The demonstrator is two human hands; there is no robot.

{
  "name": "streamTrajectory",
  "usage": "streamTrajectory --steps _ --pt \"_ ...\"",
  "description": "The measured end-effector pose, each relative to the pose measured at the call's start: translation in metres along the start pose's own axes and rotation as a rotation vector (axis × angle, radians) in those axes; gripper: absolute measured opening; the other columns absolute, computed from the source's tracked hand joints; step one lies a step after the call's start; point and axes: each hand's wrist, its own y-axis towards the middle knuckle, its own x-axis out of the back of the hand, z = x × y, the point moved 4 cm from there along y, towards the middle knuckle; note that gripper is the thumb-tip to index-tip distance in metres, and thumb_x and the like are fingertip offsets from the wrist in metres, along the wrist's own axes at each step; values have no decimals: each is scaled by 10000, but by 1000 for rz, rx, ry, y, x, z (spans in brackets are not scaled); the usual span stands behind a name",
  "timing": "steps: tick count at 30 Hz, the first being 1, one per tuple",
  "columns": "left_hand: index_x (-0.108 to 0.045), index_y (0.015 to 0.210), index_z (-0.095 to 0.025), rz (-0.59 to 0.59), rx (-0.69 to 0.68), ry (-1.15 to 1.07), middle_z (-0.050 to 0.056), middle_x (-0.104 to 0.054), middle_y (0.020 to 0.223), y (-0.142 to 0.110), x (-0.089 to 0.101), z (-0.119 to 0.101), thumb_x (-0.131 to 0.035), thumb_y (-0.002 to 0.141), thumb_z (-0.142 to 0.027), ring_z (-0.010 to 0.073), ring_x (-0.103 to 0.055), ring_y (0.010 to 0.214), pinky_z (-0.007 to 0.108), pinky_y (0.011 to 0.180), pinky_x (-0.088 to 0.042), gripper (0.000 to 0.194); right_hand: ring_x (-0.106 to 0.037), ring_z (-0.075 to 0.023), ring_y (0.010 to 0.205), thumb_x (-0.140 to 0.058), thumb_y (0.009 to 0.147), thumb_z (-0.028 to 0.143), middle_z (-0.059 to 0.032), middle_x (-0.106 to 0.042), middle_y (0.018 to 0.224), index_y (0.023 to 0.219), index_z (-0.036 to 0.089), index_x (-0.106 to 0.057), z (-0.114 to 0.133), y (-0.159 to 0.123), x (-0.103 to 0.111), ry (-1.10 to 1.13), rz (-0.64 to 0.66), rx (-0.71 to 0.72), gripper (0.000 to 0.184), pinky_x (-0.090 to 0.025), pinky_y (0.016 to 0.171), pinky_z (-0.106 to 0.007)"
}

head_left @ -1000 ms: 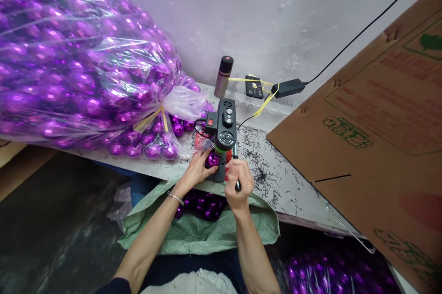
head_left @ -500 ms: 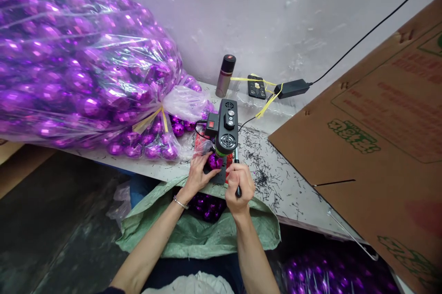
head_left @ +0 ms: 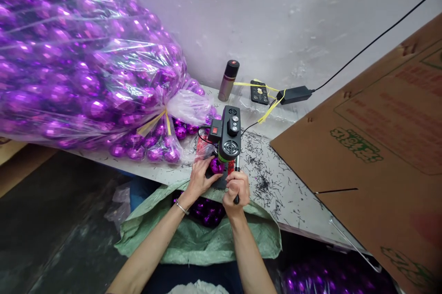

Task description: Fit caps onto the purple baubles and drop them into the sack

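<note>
A shiny purple faceted bauble (head_left: 217, 165) sits beneath the head of a small black bench press (head_left: 230, 134) with round vents and a red switch. My left hand (head_left: 200, 179) has its thumb and fingers around the bauble's near and left sides. Wrapped round the black grip of the press's lever (head_left: 236, 199) is my right hand (head_left: 238, 189), closed in a fist just right of the press base (head_left: 218, 182). The press head hides the bauble's top.
A large clear bag of purple baubles (head_left: 86, 77) fills the left. Behind stand a spray can (head_left: 229, 80), a phone (head_left: 258, 92) and a power adapter (head_left: 294, 95). Small black pins (head_left: 264, 183) litter the table. A cardboard box (head_left: 376, 147) leans right; a green sack (head_left: 155, 234) hangs below.
The view has shifted slightly, so the scene sits lower. My right hand and the lever grip have moved a little left relative to the press. My left hand stays on the bauble.
</note>
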Motion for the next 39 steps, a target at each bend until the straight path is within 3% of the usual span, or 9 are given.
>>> streamTrajectory --steps 9,13,18,22,26,29,33,36,39 --pt "-618 1343 -214 9 -29 16 147 -712 1273 0 -1 0 -738 868 -524 329 -645 1190 505 1060 -451 580 -594 -139 676 -368 1028 216 10 -582 748 768 237 -481 -5 -5 -2 -21 -21 25 284 -557 847 -391" --pt "-616 1346 -221 -5 -39 22 144 -714 1254 1 -2 2 -750 865 -495 329 -645 1184 512 1060 -454 570 -595 -133 675 -367 1025 200 9 -577 749 759 231 -478 -3 -6 -4 -30 4 63 290 -541 766 -347" --pt "-591 1367 -199 -2 -95 35 159 -701 1264 1 -5 2 -762 865 -459 334 -648 1184 529 1048 -474 592 -568 -134 658 -379 1011 139 4 -547 709 717 225 -480 9 18 5 40 -8 -61 322 -453 605 -284" --pt "-512 1426 -206 -9 -169 73 160 -665 1332 -30 0 0 -717 907 -431 323 -635 1238 524 1053 -499 602 -580 -136 684 -448 990 113 3 -576 712 704 215 -511 22 47 15 36 59 -142 310 -440 638 -290" --pt "-324 1562 -194 -9 -228 187 204 -571 1465 -59 20 -5 -719 869 -568 358 -581 1335 546 1090 -493 881 -571 -126 681 -453 981 84 13 -565 707 708 214 -505 26 49 15 37 70 -102 306 -424 636 -278" --pt "-329 1568 -188 -96 -247 316 192 -537 1511 -30 53 -8 -560 997 -448 323 -538 1388 517 1123 -476 668 -576 -128 693 -446 978 77 13 -560 719 709 218 -493 24 40 11 46 44 -90 307 -430 644 -276" --pt "-557 1405 -143 -108 -128 630 201 -644 1361 62 91 5 -453 979 -145 332 -586 1297 547 1114 -458 438 -583 -132 697 -446 974 75 14 -570 730 717 222 -495 22 34 9 50 42 -78 300 -445 667 -283" --pt "-612 1329 -60 9 28 827 259 -688 1206 109 100 23 -534 866 -58 409 -592 1238 603 1063 -457 470 -588 -128 700 -449 965 60 12 -580 744 739 221 -505 24 36 9 37 55 -46 283 -447 652 -273" --pt "-601 1348 -65 51 61 842 228 -710 1096 120 100 32 -560 842 -51 394 -639 1141 573 1021 -491 508 -587 -124 689 -444 961 52 7 -582 751 743 221 -503 24 37 10 24 54 -30 282 -451 633 -264"
